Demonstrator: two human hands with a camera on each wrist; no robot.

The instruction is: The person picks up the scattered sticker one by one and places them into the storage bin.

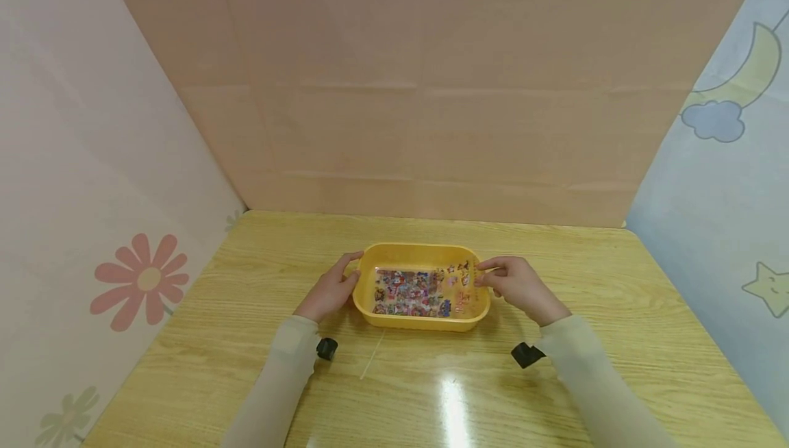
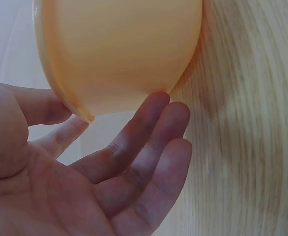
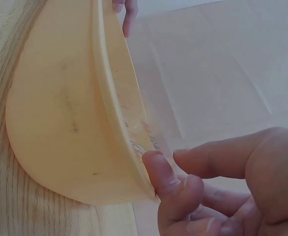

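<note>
A yellow plastic basin (image 1: 419, 324) stands on the wooden table between both hands. Inside it lie colourful cartoon stickers (image 1: 403, 292) on clear sheets. One transparent sticker sheet (image 1: 457, 290) rises toward the basin's right end. My right hand (image 1: 519, 287) pinches that sheet's edge between thumb and index finger, just by the rim. At the other end, my left hand (image 1: 331, 292) grips the basin. In the left wrist view its thumb (image 2: 43, 105) is at the rim, and other fingers (image 2: 134, 132) reach under the end wall. How many sheets lie in the basin I cannot tell.
A thin pale strip (image 1: 372, 354) lies on the table (image 1: 246, 379) in front of the basin. Peach paper (image 1: 419, 92) stands behind the table, and patterned panels flank it on the left (image 1: 68, 160) and right (image 1: 709, 188). Black wrist devices (image 1: 327, 349) sit under the sleeves.
</note>
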